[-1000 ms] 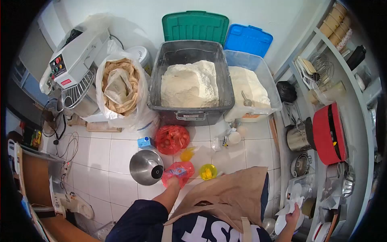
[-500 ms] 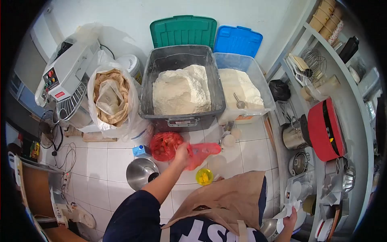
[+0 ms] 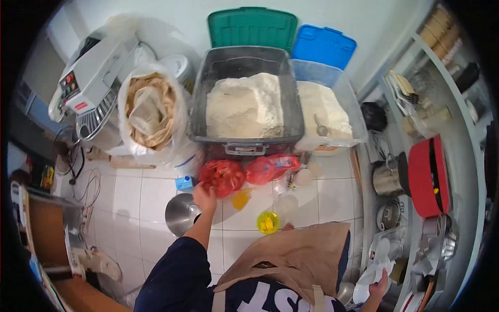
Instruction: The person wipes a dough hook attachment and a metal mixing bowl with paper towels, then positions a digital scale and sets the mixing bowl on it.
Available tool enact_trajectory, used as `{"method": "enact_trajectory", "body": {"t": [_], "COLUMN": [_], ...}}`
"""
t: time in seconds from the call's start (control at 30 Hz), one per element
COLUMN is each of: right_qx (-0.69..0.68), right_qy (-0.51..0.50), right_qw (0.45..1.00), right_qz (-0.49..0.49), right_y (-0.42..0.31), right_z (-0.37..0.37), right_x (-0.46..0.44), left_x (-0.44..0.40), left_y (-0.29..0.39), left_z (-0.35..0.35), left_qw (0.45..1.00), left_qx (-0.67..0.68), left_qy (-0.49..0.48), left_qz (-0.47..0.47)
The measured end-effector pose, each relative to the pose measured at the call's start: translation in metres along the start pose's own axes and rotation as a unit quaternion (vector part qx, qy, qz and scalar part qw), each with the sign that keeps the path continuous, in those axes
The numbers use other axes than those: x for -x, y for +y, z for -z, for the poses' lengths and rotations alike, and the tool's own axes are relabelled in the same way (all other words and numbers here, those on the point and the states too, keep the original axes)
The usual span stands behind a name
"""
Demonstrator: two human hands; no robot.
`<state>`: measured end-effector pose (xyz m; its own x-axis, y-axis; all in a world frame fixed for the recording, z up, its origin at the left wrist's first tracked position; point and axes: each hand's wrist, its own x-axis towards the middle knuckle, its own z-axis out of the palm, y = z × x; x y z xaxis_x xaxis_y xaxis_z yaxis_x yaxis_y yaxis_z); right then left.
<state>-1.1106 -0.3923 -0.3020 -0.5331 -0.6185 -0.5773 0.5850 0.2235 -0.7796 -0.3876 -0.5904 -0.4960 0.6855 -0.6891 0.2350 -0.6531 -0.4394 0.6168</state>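
My left hand (image 3: pixel 205 198) is at the near left edge of a red plastic bag (image 3: pixel 222 178) with round items inside, its fingers blurred. A blue carton (image 3: pixel 184 182) stands just left of that bag. Below the hand, my forearm partly covers a steel bowl (image 3: pixel 181 214). Another red bag (image 3: pixel 272 169), with something bluish inside, lies against the dark flour tub. A yellow bowl (image 3: pixel 268 222) with yellow pieces and a flat yellow item (image 3: pixel 241 198) are on the tiles. At the lower right, my right hand (image 3: pixel 380 284) is closed on something white and thin (image 3: pixel 373 274).
A dark tub (image 3: pixel 246 141) and a clear tub (image 3: pixel 358 136) hold pale powder, the clear one with a scoop (image 3: pixel 320 126). A mixer (image 3: pixel 86 86) and open paper sack (image 3: pixel 150 112) stand left. Shelves (image 3: pixel 452 67) with pots and a red case (image 3: pixel 425 177) line the right.
My left hand lifted the bag with bluish contents from beside the steel bowl, set it farther back by the dark tub, let go, and moved left to the other red bag. My right hand stayed low right.
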Motion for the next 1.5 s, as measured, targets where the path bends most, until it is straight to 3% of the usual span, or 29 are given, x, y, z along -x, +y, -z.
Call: {"method": "enact_trajectory", "body": {"t": [0.07,0.17,0.2,0.3,0.33,0.43,0.57,0.67,0.77,0.9,0.93,1.0,1.1,1.23,1.33,1.4,1.47,1.5], "right_qx": [0.058,0.104,0.106,0.118,0.123,0.133,0.140,0.147,0.158,0.134,0.137,0.230,0.268,0.247,0.178,0.267,0.278,0.247], "right_qy": [-0.037,-0.042,-0.035,-0.027,-0.027,-0.032,-0.044,-0.057,-0.070,-0.069,-0.070,-0.131,-0.139,-0.096,-0.080,-0.110,-0.160,-0.196], "right_qw": [0.997,0.992,0.993,0.992,0.992,0.990,0.988,0.985,0.982,0.988,0.988,0.953,0.932,0.947,0.979,0.933,0.924,0.941], "right_qz": [0.037,0.057,0.048,0.035,0.033,0.035,0.049,0.063,0.071,0.032,0.032,0.144,0.200,0.182,0.061,0.214,0.206,0.122], "right_y": [0.001,-0.005,-0.008,-0.015,-0.019,-0.033,-0.051,-0.062,-0.068,-0.082,-0.080,-0.059,-0.045,-0.053,-0.076,-0.036,-0.030,-0.049], "right_z": [0.003,0.010,0.007,-0.014,-0.022,-0.045,-0.075,-0.097,-0.117,-0.137,-0.145,-0.146,-0.144,-0.143,-0.156,-0.195,-0.210,-0.209], "right_x": [-0.007,-0.012,-0.014,-0.013,-0.011,-0.001,0.017,0.026,0.032,0.040,0.041,0.035,0.027,0.023,0.033,0.060,0.061,0.046], "left_x": [0.014,0.036,0.039,0.056,0.059,0.068,0.075,0.081,0.096,0.102,0.114,0.134,0.097,0.110,0.110,0.084,0.091,0.091], "left_y": [-0.040,-0.105,-0.123,-0.153,-0.161,-0.157,-0.163,-0.179,-0.174,-0.180,-0.209,-0.260,-0.157,-0.227,-0.222,-0.167,-0.185,-0.193], "left_z": [0.028,0.058,0.064,0.056,0.055,0.046,0.016,-0.014,-0.015,-0.008,-0.036,-0.085,-0.007,-0.067,-0.052,0.007,0.006,0.005], "left_qw": [0.984,0.964,0.943,0.902,0.900,0.887,0.887,0.831,0.833,0.880,0.897,0.919,0.899,0.926,0.920,0.888,0.851,0.808], "left_qx": [-0.135,-0.168,-0.110,-0.110,-0.089,-0.156,-0.132,-0.205,-0.233,-0.041,-0.074,-0.154,-0.171,0.019,0.092,0.076,0.270,0.363], "left_qy": [0.070,0.043,-0.049,-0.193,-0.274,-0.352,-0.352,-0.432,-0.450,-0.446,-0.424,-0.362,-0.399,-0.336,-0.204,-0.148,0.046,0.141], "left_qz": [0.089,0.203,0.311,0.371,0.326,0.256,0.269,0.283,0.223,0.155,0.097,-0.016,0.066,0.172,0.322,0.430,0.448,0.442]}}
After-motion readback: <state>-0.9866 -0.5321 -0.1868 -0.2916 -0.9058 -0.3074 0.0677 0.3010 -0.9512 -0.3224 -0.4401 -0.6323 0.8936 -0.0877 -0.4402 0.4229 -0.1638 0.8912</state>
